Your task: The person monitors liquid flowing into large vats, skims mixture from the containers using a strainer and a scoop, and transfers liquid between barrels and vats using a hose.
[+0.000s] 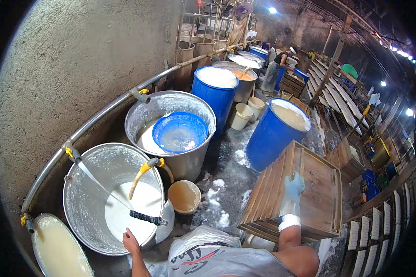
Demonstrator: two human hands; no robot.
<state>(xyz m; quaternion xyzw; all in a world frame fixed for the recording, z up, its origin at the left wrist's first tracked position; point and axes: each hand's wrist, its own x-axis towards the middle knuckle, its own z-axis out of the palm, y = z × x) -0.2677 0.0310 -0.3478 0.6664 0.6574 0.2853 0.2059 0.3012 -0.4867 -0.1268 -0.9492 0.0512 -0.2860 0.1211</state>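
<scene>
My left hand (131, 241) is bare and sits at the front rim of a large metal vat (81, 231) with white material at its bottom. Its fingers look closed together; whether they hold anything is too small to tell. Just beyond it, a black-wrapped handle (145, 218) on a metal pan lies across the vat's right rim. My right hand (293, 187), in a pale blue glove with a white cuff, is over the top of a stack of wooden trays (316, 194). Its fingers are seen from behind, and their grip is unclear.
A metal vat (189, 159) holds a blue basin (180, 132). Beyond stand blue barrels (272, 138) and buckets (241, 117). A pipe with yellow valves (106, 108) runs along the left wall. A person (279, 64) bends over crates at the back. White spills mark the floor.
</scene>
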